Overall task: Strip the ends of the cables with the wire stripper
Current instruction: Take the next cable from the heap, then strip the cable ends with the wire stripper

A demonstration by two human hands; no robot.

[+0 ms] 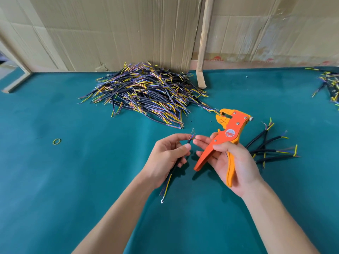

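Green felt covers the desk (pixel 55 180), and on it the work looks partly done. A big pile (pixel 146 92) of cables lies near the cardboard wall (pixel 110 33), its ends showing yellow, blue and bare strands; whether these are finished or waiting I cannot tell for certain. A small group (pixel 271 147) of cables lies just right of the hands, with coloured cores showing at their far ends, and a further heap (pixel 330 85) sits at the far right edge. So, as a judgement, many pieces have been handled and at least one is in hand now. The left hand (pixel 165 156) has its fingers curled round one black cable (pixel 176 165), thumb and forefinger pinching it near its upper end, where short blue and reddish cores and fine bare strands stick out; the lower end trails onto the desk and carries a ring terminal (pixel 162 201). The right hand (pixel 233 162) grips the orange stripper (pixel 229 132), thumb over one handle and palm round the other, handles spread wide, head pointing up and away. Its free fingertips (pixel 199 139) reach to the cable's tip, touching or just beside the strands. The stripper is not on the cable, so this end seems to be under inspection. A small yellow ring (pixel 56 141) lies apart on the left.
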